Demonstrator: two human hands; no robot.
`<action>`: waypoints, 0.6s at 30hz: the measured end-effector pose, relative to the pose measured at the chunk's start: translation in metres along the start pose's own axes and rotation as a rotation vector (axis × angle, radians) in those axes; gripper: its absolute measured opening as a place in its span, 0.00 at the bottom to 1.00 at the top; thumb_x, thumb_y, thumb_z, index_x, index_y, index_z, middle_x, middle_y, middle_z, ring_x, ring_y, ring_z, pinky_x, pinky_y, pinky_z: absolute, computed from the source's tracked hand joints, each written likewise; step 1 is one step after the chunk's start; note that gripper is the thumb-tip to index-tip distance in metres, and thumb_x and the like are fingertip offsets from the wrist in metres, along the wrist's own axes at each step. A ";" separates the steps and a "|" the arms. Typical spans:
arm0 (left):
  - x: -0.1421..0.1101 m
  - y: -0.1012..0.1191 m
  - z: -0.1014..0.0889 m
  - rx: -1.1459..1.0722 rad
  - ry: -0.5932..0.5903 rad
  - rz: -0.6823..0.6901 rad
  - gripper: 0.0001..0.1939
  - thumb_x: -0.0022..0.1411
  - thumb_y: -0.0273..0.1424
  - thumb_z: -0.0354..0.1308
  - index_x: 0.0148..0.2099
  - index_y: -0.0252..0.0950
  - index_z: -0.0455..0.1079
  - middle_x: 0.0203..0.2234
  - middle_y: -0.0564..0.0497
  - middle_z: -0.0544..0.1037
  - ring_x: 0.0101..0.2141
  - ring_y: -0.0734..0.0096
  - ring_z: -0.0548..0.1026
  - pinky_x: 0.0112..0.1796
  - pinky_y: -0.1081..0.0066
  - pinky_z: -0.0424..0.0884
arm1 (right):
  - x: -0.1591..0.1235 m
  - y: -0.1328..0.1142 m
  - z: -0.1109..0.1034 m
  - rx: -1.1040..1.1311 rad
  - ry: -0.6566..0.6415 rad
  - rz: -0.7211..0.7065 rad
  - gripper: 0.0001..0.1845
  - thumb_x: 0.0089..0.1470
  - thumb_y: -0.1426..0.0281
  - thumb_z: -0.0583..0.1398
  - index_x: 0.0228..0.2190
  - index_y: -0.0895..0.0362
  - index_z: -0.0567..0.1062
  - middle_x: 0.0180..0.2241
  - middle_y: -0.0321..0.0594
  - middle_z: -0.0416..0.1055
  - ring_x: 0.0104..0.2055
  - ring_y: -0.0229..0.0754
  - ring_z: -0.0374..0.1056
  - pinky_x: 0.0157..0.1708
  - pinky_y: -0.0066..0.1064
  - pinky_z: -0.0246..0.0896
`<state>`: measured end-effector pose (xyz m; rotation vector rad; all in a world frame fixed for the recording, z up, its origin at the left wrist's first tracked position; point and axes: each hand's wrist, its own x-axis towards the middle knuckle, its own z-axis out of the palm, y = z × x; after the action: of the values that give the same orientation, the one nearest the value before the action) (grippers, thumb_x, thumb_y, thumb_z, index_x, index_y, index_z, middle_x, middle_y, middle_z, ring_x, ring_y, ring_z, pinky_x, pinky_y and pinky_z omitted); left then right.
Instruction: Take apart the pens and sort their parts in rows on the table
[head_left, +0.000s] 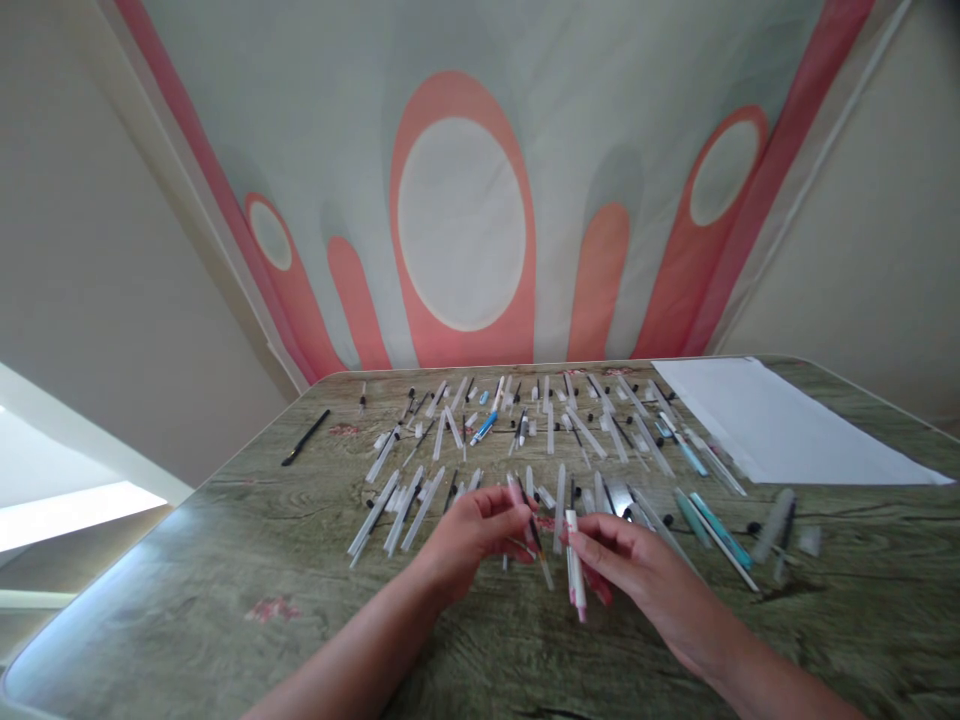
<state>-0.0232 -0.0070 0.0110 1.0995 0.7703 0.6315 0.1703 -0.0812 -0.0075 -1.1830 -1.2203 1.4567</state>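
My left hand (480, 528) is closed, thumb and fingers pinching a thin pen refill (540, 548) with a dark middle and a clear lower end that slants down to the right. A small pinkish piece (514, 489) shows at the same fingertips; whether it is joined to the refill I cannot tell. Close by on the right, my right hand (634, 560) grips a white pen barrel (575, 572) with a pink lower end, held nearly upright. The refill and the barrel are apart. Both hands are over the near part of the wood-patterned table (337, 640).
Several clear pen tubes, refills and small black caps lie in rows beyond my hands. Among them are a blue-and-white pen (486, 428) and a turquoise pen (720, 530). A white paper sheet (787, 425) covers the right rear. A black pen (306, 438) lies at left.
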 end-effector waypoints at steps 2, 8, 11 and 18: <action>-0.002 -0.011 0.013 0.072 -0.096 -0.042 0.16 0.52 0.37 0.62 0.38 0.29 0.71 0.28 0.46 0.76 0.28 0.70 0.74 0.30 0.72 0.69 | 0.000 -0.001 0.000 0.015 0.002 -0.024 0.16 0.55 0.58 0.56 0.39 0.56 0.72 0.27 0.35 0.71 0.26 0.36 0.64 0.24 0.27 0.56; -0.005 -0.022 0.027 0.081 -0.138 -0.049 0.17 0.52 0.38 0.61 0.39 0.29 0.69 0.29 0.45 0.76 0.29 0.67 0.75 0.30 0.71 0.69 | 0.001 0.005 0.004 0.043 0.011 -0.014 0.16 0.53 0.58 0.59 0.38 0.57 0.69 0.25 0.35 0.71 0.24 0.37 0.67 0.21 0.27 0.62; -0.004 -0.023 0.027 0.087 -0.122 -0.049 0.17 0.52 0.38 0.62 0.39 0.29 0.69 0.28 0.45 0.76 0.27 0.68 0.75 0.29 0.72 0.69 | 0.002 0.009 0.005 0.072 0.024 0.021 0.19 0.50 0.55 0.59 0.37 0.56 0.69 0.24 0.34 0.70 0.22 0.36 0.67 0.18 0.26 0.64; -0.002 -0.027 0.025 0.065 -0.069 -0.046 0.18 0.51 0.39 0.63 0.37 0.28 0.70 0.28 0.45 0.76 0.27 0.69 0.74 0.31 0.70 0.70 | 0.003 0.012 0.008 0.086 0.034 0.044 0.19 0.50 0.55 0.60 0.36 0.56 0.68 0.24 0.33 0.70 0.20 0.35 0.67 0.18 0.25 0.65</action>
<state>-0.0023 -0.0303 -0.0074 1.1538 0.7588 0.5297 0.1619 -0.0813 -0.0193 -1.1783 -1.1044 1.5002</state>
